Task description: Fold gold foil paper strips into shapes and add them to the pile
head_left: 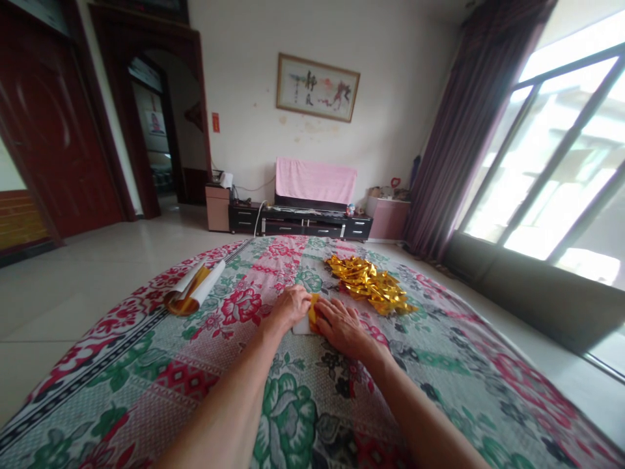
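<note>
A small sheet of gold foil paper (313,314), with a white part (301,327) showing at its near edge, lies on the flowered cloth between my hands. My left hand (293,305) has its fingers curled in and closed at the far left edge of the sheet. Across the right side of the sheet, my right hand (342,326) lies nearly flat, fingers stretched out and pressing down. To the right, beyond my hands, rests a heap of folded shiny gold foil pieces (368,283). A loosely rolled stack of white-backed gold paper (195,290) sits on the left.
A round table under a patterned cloth (288,417) fills the foreground. Past its far edge stands a low black cabinet (303,225) with a pink cloth (316,179) over a screen. Purple curtains (469,117) and a window are on the right, a red door (53,117) on the left.
</note>
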Tool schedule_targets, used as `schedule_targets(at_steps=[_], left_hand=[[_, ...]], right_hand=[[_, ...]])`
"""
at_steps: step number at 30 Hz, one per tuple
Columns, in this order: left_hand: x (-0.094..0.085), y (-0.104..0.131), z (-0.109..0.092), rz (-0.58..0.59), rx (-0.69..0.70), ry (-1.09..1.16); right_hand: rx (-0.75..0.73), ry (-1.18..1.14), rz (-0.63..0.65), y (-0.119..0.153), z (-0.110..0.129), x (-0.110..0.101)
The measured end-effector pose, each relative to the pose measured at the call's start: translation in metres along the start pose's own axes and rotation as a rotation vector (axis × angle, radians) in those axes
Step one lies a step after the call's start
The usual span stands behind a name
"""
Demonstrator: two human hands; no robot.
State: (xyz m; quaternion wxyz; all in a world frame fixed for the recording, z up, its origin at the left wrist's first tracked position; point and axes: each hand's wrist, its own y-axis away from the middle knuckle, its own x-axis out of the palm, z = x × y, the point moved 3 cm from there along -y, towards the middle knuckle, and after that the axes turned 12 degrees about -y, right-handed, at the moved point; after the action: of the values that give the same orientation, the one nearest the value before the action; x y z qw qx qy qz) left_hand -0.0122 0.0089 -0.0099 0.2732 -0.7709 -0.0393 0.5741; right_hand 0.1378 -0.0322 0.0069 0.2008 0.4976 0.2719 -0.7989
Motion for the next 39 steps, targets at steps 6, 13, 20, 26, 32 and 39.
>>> schedule_targets(at_steps=[6, 13, 20, 26, 32, 39], left_hand=[[-0.001, 0.0, -0.002, 0.013, -0.005, -0.003], [0.001, -0.001, 0.0, 0.006, 0.022, -0.018], [0.0, -0.001, 0.0, -0.001, 0.012, -0.01], [-0.003, -0.001, -0.002, 0.01, 0.034, -0.023], [-0.004, -0.001, -0.003, 0.007, 0.045, -0.044], [-0.004, -0.001, -0.002, 0.025, 0.008, -0.01]], right_hand=[[0.003, 0.022, -0.003, 0.001, -0.001, 0.001], [-0.041, -0.019, -0.025, -0.001, 0.0, -0.004], [-0.052, -0.07, 0.0, -0.002, -0.002, -0.007], [-0.03, -0.111, 0.024, -0.006, -0.006, -0.01], [-0.01, -0.053, -0.03, -0.009, -0.006, -0.005], [-0.052, -0.017, -0.012, -0.002, -0.001, -0.007]])
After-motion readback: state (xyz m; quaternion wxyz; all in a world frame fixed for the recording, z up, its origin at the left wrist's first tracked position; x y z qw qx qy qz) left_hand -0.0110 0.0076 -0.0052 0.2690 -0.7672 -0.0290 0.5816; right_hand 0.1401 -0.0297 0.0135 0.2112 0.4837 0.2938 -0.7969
